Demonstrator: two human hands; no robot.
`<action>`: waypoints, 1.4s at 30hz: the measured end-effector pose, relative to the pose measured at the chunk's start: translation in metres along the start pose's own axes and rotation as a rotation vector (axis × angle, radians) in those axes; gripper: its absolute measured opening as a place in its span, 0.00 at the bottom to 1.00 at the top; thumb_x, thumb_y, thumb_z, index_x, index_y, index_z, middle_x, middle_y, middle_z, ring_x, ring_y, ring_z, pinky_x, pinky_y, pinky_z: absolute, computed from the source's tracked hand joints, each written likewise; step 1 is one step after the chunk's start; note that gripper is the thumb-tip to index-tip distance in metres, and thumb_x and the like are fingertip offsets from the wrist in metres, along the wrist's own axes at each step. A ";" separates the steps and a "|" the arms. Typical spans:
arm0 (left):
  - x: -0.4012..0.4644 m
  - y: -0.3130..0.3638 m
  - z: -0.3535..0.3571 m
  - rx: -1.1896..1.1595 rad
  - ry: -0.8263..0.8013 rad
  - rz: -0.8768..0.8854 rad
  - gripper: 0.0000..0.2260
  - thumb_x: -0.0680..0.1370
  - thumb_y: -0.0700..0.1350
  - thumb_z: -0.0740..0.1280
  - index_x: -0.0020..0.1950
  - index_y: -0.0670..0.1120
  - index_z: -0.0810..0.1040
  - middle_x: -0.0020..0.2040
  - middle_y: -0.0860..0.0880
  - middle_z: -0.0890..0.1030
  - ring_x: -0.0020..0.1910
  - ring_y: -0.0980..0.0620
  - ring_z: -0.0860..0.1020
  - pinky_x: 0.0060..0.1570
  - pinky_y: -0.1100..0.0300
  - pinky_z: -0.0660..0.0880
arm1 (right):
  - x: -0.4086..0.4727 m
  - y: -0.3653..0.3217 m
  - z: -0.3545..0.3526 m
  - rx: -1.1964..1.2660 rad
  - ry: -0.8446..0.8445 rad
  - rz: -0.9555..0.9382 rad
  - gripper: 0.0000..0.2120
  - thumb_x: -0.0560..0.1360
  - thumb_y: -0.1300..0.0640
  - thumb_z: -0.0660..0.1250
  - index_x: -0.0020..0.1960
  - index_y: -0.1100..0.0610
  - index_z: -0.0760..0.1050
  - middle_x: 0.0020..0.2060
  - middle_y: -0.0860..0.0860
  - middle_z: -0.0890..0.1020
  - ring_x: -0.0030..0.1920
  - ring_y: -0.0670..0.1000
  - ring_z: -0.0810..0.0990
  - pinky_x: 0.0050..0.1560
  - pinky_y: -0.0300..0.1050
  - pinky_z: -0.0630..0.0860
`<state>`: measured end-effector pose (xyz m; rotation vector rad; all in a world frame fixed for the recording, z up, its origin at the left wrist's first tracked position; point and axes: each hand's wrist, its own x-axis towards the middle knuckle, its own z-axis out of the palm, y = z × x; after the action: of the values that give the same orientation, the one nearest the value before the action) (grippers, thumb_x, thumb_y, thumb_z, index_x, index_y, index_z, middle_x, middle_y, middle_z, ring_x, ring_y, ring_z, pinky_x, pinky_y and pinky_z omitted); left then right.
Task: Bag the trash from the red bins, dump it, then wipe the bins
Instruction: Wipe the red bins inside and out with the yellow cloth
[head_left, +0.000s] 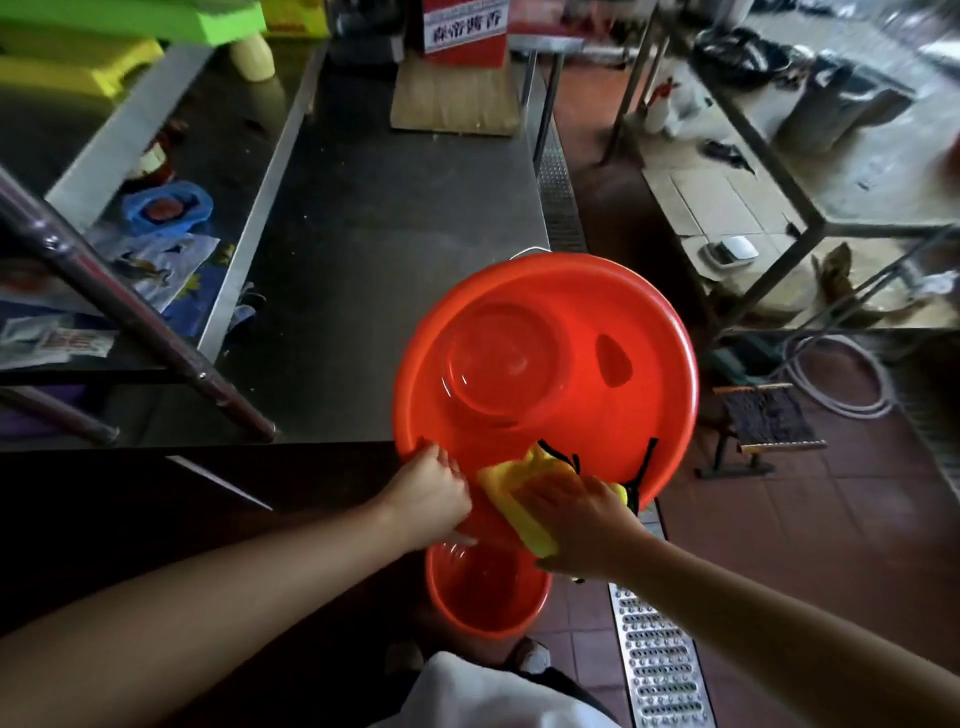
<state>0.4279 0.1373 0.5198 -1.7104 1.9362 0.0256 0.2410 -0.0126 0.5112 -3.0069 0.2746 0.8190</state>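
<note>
A big red bin (545, 364) is tilted with its open mouth facing me, its inside bare and wet-looking. My left hand (431, 493) grips its near rim at the lower left. My right hand (582, 519) presses a yellow cloth (524, 493) with black trim against the bin's near rim. Below both hands a smaller red bin (488, 592) stands on the floor, upright and with nothing visible inside.
A steel table (374, 234) runs along the left, with a shelf of plastic bags (161, 254). A floor drain grate (660, 660) lies at the right of my feet. A small woven stool (763, 421) and a coiled hose (841, 374) sit on the tiled floor.
</note>
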 end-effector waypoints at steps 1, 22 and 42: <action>-0.005 -0.009 -0.001 0.032 0.005 0.020 0.35 0.76 0.70 0.57 0.57 0.38 0.79 0.52 0.39 0.82 0.52 0.41 0.79 0.58 0.46 0.68 | -0.003 0.004 -0.002 -0.056 0.020 -0.001 0.43 0.58 0.32 0.75 0.70 0.46 0.75 0.62 0.47 0.81 0.61 0.54 0.81 0.49 0.51 0.80; 0.016 0.047 0.010 -0.185 -0.009 -0.145 0.35 0.76 0.70 0.58 0.55 0.38 0.81 0.56 0.34 0.82 0.58 0.33 0.79 0.62 0.40 0.71 | 0.005 0.009 0.008 -0.099 0.170 -0.025 0.39 0.63 0.30 0.72 0.70 0.45 0.74 0.64 0.47 0.79 0.65 0.54 0.77 0.56 0.54 0.75; 0.008 0.050 0.010 -0.195 -0.002 -0.110 0.31 0.66 0.72 0.69 0.44 0.44 0.86 0.40 0.40 0.85 0.42 0.38 0.84 0.47 0.42 0.79 | 0.076 -0.011 0.014 0.379 -0.123 0.301 0.27 0.81 0.37 0.55 0.79 0.38 0.57 0.79 0.48 0.59 0.77 0.55 0.60 0.72 0.55 0.65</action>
<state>0.3859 0.1428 0.4908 -1.9400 1.8868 0.1800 0.2998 -0.0136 0.4606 -2.5841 0.7939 0.8512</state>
